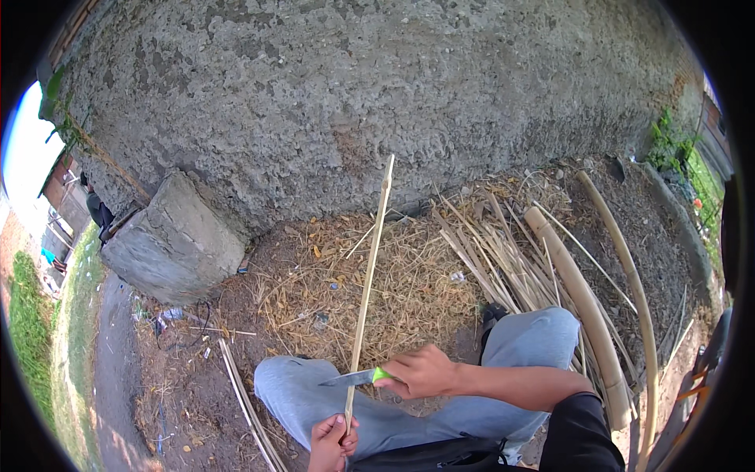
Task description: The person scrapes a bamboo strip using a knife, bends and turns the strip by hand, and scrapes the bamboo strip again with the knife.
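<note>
My left hand [332, 442] grips the lower end of a long thin bamboo strip [370, 275], which stands nearly upright and leans toward the rough wall. My right hand [421, 371] holds a knife with a green handle [379, 374]. Its steel blade [346, 379] points left and lies across the strip just above my left hand. Both hands work over my knees, which are in grey trousers [519, 338].
A rough grey concrete wall [377, 94] fills the top. A concrete block [174, 244] sits at its foot on the left. Thick bamboo poles [578, 291] and several split strips [495, 252] lie at right. Dry shavings [409, 291] cover the ground ahead.
</note>
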`<move>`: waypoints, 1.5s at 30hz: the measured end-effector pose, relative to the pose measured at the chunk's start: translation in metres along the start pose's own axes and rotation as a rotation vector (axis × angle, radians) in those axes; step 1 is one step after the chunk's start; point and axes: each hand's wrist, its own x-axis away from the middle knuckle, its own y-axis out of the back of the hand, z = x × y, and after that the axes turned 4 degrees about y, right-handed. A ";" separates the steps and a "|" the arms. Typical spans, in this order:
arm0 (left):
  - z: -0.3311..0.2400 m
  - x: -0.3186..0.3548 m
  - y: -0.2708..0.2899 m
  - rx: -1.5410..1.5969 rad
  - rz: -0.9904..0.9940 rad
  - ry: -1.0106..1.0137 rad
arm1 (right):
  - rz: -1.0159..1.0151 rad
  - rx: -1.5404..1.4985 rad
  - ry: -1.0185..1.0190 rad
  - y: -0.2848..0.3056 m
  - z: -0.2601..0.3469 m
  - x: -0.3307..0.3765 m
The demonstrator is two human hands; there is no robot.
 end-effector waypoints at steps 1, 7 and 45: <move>-0.002 -0.002 -0.004 0.025 0.022 0.018 | 0.056 -0.048 0.058 -0.007 0.009 0.009; -0.002 0.005 -0.003 0.099 0.075 0.112 | -0.076 -0.040 -0.430 0.015 -0.040 -0.027; 0.011 0.020 0.042 0.037 0.045 0.107 | -0.071 0.111 -0.234 0.024 -0.052 -0.028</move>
